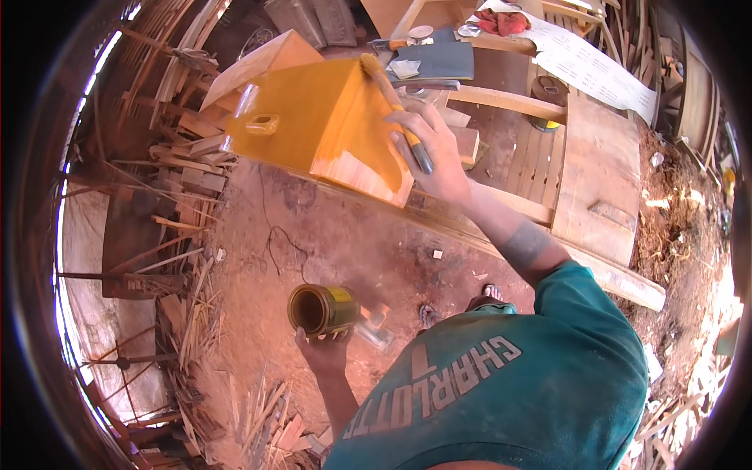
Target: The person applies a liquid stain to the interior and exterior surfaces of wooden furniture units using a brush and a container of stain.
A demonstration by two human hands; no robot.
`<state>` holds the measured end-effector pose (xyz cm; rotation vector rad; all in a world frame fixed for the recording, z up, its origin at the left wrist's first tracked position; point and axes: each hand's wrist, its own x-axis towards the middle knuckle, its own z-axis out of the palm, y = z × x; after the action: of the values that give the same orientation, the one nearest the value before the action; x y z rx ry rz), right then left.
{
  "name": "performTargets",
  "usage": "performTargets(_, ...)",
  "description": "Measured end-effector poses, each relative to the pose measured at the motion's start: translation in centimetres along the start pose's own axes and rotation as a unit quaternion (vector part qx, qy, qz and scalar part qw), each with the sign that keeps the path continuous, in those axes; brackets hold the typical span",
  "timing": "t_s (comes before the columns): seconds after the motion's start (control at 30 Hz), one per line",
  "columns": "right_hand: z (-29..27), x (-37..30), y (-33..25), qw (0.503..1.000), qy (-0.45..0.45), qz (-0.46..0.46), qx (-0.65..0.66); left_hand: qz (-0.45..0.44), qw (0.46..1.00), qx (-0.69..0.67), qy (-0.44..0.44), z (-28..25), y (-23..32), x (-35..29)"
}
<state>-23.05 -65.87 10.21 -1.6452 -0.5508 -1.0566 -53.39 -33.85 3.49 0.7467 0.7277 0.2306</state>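
Note:
My right hand (439,153) is closed round the handle of a paintbrush (385,88), whose bristles meet the upper edge of a wooden box. Yellow-orange coating covers most of the box (301,110), which has an oval cut-out in one face. Pale bare wood still shows along the lower part of the panel below the brush. Lower down, over the floor, my left hand (325,352) grips a round paint can (323,309) from underneath. The can is tilted with its open mouth toward the left, and its inside looks dark.
The box rests on a wooden workbench frame (501,202) with a plank (594,180) at its right. Behind lie grey sheets (435,61), a red cloth (501,22) and a long printed paper (587,63). Another can (547,92) stands there. Wood scraps (196,164) pile up left; a cord (286,239) crosses the floor.

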Motion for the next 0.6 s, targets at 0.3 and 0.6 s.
performTargets(0.3,-2.1,-9.9,-6.2,0.946,-0.276,-0.151,0.071,0.013,0.999,0.031,0.015,0.7,0.2,-0.8)
performTargets(0.6,-1.6,-6.7,-6.4,0.885,-0.041,0.256,0.387,0.031,0.999,0.044,0.007,0.9,0.4,-0.6)
